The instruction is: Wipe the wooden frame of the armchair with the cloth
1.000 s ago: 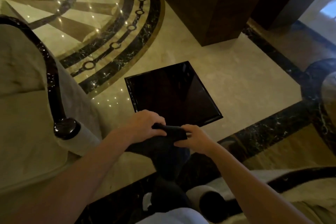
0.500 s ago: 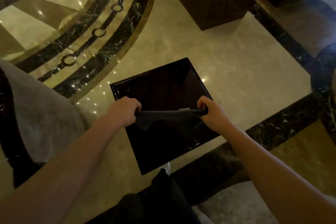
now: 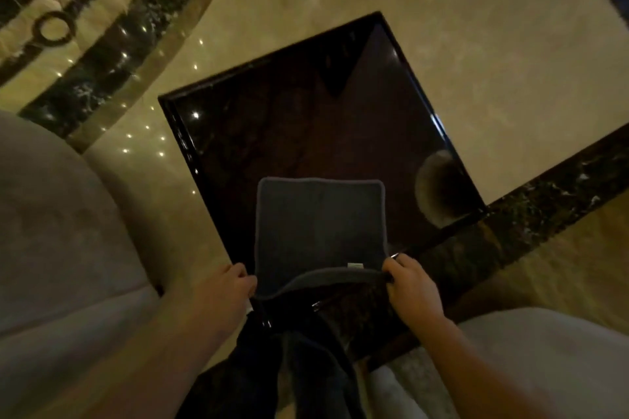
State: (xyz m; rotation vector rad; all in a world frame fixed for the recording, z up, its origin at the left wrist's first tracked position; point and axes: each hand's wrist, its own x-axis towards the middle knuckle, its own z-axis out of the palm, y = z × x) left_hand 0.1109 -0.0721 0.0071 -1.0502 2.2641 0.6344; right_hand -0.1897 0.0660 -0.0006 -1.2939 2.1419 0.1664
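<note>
Dark, shiny wood makes up the square side table (image 3: 306,133) right below us, and its raised rim catches small bright dots of light. We see a dark grey square cloth (image 3: 320,224) spread flat on the near part of the table top, with a paler stitched edge and a tiny white tag near its near edge. Our left hand (image 3: 221,292) is closed on the cloth's near left corner, fingers curled around the edge. Our right hand (image 3: 412,286) is closed on the near right corner, pinching it tight. Between our hands the near edge of the cloth lifts a little and sags. Around the table we see a smooth cream stone floor (image 3: 493,61) that shines. A curved black marble band (image 3: 112,54) with a gold line beside it sweeps across the floor at the upper left, next to a row of dark rings. A straight black marble strip (image 3: 544,190) runs across on the right. The soft beige padded armchair (image 3: 58,231) fills the left side, just beside the table. Another pale padded seat (image 3: 544,350) shows at the lower right. Our dark trouser legs (image 3: 299,378) show at the bottom between our arms. We cannot see the armchair's wooden frame from here.
</note>
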